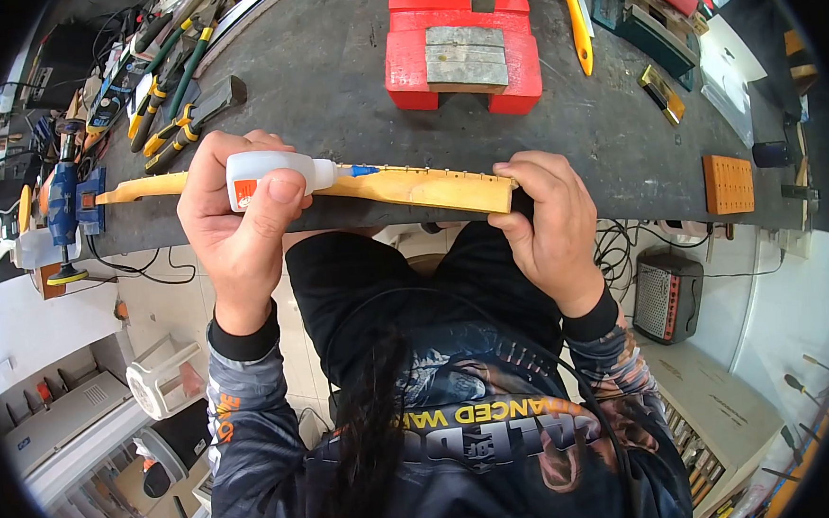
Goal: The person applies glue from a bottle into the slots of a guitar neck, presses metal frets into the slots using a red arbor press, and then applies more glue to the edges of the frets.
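Observation:
My left hand (pixel 239 227) is closed round a small white squeeze bottle (pixel 309 168) with an orange label, its thumb pressed on the side. The bottle lies nearly level, and its blue nozzle (pixel 363 170) points right, right at the fretted edge of a pale wooden guitar neck (pixel 420 190). Small fret ends stick up along that edge. At the squared end of the neck, my right hand (pixel 553 222) pinches the wood between thumb and fingers. The neck's narrow headstock end (pixel 140 187) reaches out to the left, past my left hand.
A red vise (pixel 462 57) stands at the back of the dark workbench (pixel 318 75). Pliers (pixel 174 136) and other tools crowd the left. On the right are a yellow-handled tool (pixel 577 31) and an orange wooden block with holes (pixel 729 184). My lap is below the bench edge.

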`<state>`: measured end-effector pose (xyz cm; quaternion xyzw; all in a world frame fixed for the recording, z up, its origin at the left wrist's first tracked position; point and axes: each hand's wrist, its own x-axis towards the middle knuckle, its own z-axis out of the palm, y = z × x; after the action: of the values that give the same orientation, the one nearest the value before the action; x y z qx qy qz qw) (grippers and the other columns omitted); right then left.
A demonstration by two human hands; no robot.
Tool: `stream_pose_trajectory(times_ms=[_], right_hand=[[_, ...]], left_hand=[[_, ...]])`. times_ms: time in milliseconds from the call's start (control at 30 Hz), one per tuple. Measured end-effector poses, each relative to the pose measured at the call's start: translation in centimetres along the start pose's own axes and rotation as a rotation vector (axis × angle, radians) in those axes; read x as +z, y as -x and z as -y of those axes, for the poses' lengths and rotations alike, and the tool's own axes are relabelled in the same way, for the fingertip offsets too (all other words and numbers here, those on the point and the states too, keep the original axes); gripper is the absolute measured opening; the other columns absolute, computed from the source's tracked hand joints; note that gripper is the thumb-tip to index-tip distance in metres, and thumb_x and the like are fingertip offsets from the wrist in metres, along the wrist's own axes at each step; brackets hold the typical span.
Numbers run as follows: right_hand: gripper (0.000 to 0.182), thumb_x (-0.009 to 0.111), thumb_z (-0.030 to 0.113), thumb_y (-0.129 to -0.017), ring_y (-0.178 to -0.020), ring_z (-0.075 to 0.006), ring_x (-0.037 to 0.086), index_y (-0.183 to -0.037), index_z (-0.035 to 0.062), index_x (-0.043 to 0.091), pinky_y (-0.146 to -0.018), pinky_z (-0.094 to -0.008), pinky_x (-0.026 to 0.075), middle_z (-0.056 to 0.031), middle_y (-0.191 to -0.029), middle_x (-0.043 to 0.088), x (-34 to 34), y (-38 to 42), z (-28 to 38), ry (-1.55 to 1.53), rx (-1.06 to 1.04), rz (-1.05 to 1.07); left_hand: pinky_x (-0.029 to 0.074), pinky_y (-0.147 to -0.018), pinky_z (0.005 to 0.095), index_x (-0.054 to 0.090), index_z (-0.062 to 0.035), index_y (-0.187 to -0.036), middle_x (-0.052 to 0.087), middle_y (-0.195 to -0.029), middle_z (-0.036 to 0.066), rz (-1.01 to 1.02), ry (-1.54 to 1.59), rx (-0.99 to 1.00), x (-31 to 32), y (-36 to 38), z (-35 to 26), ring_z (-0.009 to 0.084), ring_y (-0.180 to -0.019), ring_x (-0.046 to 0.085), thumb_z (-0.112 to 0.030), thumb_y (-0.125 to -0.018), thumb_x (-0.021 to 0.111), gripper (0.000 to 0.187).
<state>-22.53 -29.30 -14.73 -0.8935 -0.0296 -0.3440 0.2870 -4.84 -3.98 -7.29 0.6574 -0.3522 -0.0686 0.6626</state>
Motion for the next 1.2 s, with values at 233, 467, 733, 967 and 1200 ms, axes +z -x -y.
stream_pose_trajectory(times_ms=[233, 467, 733, 967, 1200], right_hand=[[0.049, 0.081, 0.036, -0.094, -0.1, -0.0335, 0.07, -0.131, 0.0084, 0.064, -0.084, -0.0427, 0.055, -0.0118, -0.118, 0.071, 0.06, 0.06, 0.02, 0.0, 0.006, -0.004], [0.049, 0.081, 0.036, -0.093, -0.1, -0.0334, 0.07, -0.131, 0.0084, 0.065, -0.084, -0.0426, 0.055, -0.0117, -0.118, 0.071, 0.07, 0.04, 0.0, 0.004, 0.002, -0.006], [0.049, 0.081, 0.035, -0.094, -0.1, -0.0334, 0.07, -0.131, 0.0084, 0.065, -0.084, -0.0427, 0.055, -0.0118, -0.119, 0.071, 0.08, 0.05, -0.01, 0.007, 0.001, -0.007], [0.049, 0.081, 0.035, -0.094, -0.1, -0.033, 0.07, -0.131, 0.0084, 0.065, -0.085, -0.0428, 0.055, -0.0114, -0.118, 0.071, -0.01, -0.04, 0.09, 0.007, 0.007, 0.001], [0.05, 0.081, 0.036, -0.092, -0.101, -0.0331, 0.07, -0.131, 0.0087, 0.065, -0.086, -0.0429, 0.055, -0.0108, -0.118, 0.071, -0.03, 0.0, 0.11, 0.005, 0.015, 0.005]], left_hand=[[0.04, -0.061, 0.0258, 0.056, -0.0038, -0.102, 0.063, -0.093, 0.012, 0.0, 0.015, -0.016, 0.21, 0.08, -0.25, 0.0142, -0.078, 0.051, -0.031, -0.104, 0.079, 0.036], [0.04, -0.061, 0.0261, 0.056, -0.0037, -0.102, 0.063, -0.093, 0.011, -0.013, 0.037, -0.032, 0.34, 0.04, -0.44, 0.0144, -0.077, 0.05, -0.03, -0.105, 0.078, 0.034], [0.039, -0.061, 0.0266, 0.056, -0.0039, -0.102, 0.064, -0.093, 0.012, 0.011, 0.025, -0.009, 0.15, 0.0, -0.18, 0.0143, -0.077, 0.05, -0.031, -0.104, 0.079, 0.035], [0.038, -0.063, 0.0268, 0.055, -0.0041, -0.101, 0.063, -0.092, 0.012, -0.018, 0.016, -0.031, 0.43, 0.04, -0.47, 0.0141, -0.076, 0.049, -0.032, -0.104, 0.08, 0.037], [0.039, -0.062, 0.0261, 0.056, -0.0041, -0.102, 0.063, -0.093, 0.011, -0.017, 0.03, -0.033, 0.42, 0.04, -0.47, 0.0144, -0.077, 0.05, -0.031, -0.104, 0.08, 0.036]])
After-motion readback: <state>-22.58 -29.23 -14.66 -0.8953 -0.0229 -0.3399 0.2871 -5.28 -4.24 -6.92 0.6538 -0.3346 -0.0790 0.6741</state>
